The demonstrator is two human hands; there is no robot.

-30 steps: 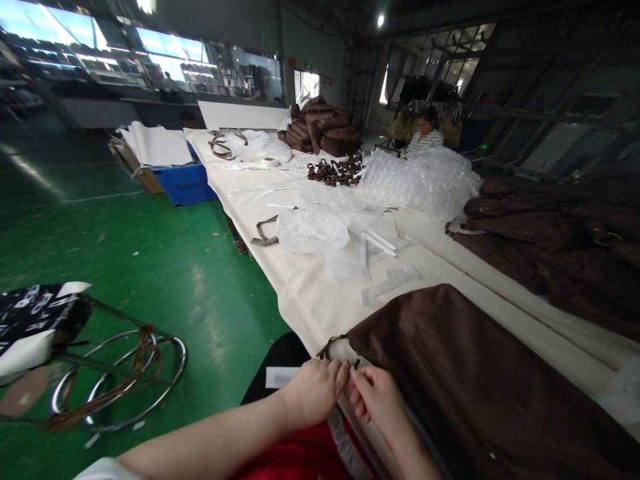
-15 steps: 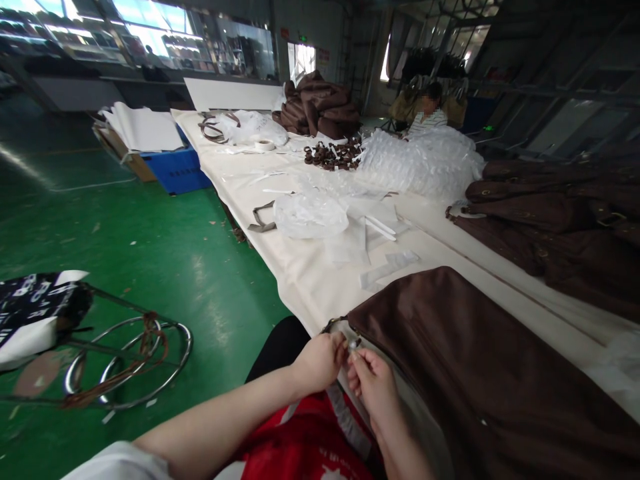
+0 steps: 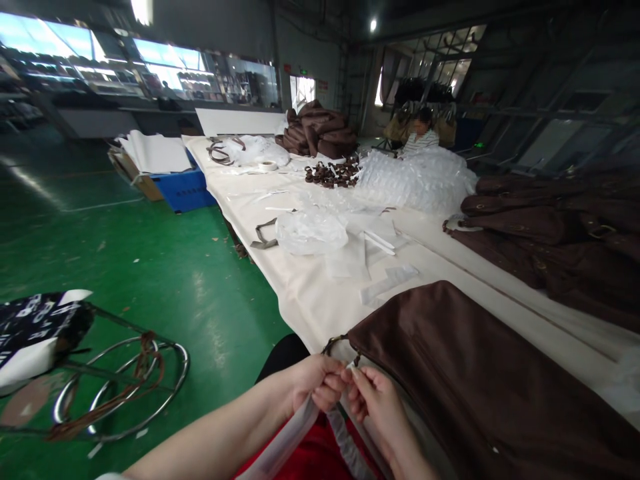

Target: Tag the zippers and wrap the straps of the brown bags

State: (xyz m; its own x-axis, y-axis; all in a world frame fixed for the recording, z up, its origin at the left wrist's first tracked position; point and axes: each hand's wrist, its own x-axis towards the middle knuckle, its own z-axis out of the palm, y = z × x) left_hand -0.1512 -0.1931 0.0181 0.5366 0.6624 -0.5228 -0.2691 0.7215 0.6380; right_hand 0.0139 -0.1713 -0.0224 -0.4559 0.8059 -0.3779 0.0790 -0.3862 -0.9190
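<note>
A dark brown bag (image 3: 465, 360) lies on the table edge at my right, with a dark metal ring and link (image 3: 334, 343) at its near corner. Beside that corner my left hand (image 3: 320, 383) is closed, its fingers curled round a strip of translucent white wrapping (image 3: 287, 437) that runs down toward my lap. My right hand (image 3: 373, 397) is closed in a pinch on a small whitish end just below the bag's corner, touching the left fingertips. A second wrapped length (image 3: 346, 443) hangs between my forearms. The fingers partly hide what is pinched.
On the cream-covered table (image 3: 310, 297) are a clear plastic bag (image 3: 311, 232), a heap of small brown pieces (image 3: 333, 173) and a plastic-wrapped pile (image 3: 417, 179). Brown bags (image 3: 555, 227) are stacked at right. A stool (image 3: 135, 380) stands at left. A person (image 3: 421, 133) sits beyond the table.
The white wrapped strip now shows below my left hand, which has turned so its curled fingers face me. Both hands remain together at the bag's corner. The view has tilted upward slightly.
</note>
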